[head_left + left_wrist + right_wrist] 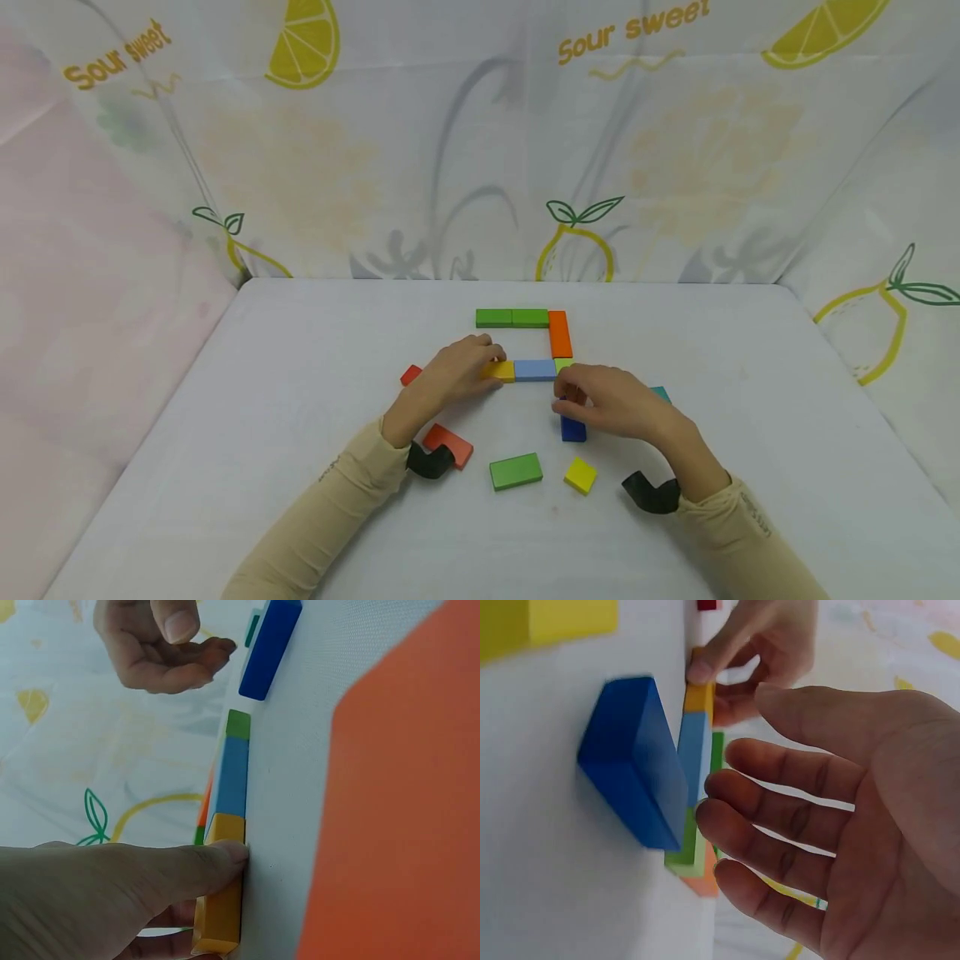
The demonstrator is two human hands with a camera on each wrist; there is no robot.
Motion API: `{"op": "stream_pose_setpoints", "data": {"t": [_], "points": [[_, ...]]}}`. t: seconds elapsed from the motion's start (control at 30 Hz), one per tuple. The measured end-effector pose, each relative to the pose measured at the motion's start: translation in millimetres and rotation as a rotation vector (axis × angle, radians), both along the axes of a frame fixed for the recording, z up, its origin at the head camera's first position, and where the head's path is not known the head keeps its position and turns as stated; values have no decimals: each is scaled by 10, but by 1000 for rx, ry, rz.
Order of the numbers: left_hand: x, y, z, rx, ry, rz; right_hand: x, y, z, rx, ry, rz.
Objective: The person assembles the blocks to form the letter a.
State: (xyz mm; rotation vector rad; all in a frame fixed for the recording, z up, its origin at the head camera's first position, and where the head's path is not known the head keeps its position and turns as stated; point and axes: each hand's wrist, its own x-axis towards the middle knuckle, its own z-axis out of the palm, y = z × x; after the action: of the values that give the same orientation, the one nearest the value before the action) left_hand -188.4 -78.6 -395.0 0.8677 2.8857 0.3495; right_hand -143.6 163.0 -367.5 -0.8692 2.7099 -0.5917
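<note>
Left hand (pixel 453 371) pinches amber oblong wooden-looking block (pixel 500 372) | right hand (pixel 618 400), loosely curled, holds nothing; it is nearer dark-blue oblong wooden-looking block (pixel 573 431), which lies just near-side of its fingers, long axis running near-to-far | left wrist view shows a gap between them, head view overlaps them

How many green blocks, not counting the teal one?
4: two green blocks end to end at the back, a lime one beside the light blue block, a loose one nearer the camera. More may be hidden.
</note>
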Motion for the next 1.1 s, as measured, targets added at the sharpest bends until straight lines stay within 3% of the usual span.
{"op": "stream_pose_setpoints", "data": {"t": [0.4, 0.67, 0.8, 0.93, 1.1], "points": [[-12, -25, 12, 23, -26, -2, 142, -201, -35, 5, 84, 56], [-84, -232, 170, 56, -58, 20, 162, -273, -76, 24, 67, 60], [-131, -399, 236, 73, -122, -15, 184, -318, -88, 35, 39, 66], [-152, -570, 237, 84, -192, -65, 222, -354, -104, 34, 26, 71], [-143, -743, 247, 93, -262, -81, 269, -422, -120, 30, 52, 75]]}}
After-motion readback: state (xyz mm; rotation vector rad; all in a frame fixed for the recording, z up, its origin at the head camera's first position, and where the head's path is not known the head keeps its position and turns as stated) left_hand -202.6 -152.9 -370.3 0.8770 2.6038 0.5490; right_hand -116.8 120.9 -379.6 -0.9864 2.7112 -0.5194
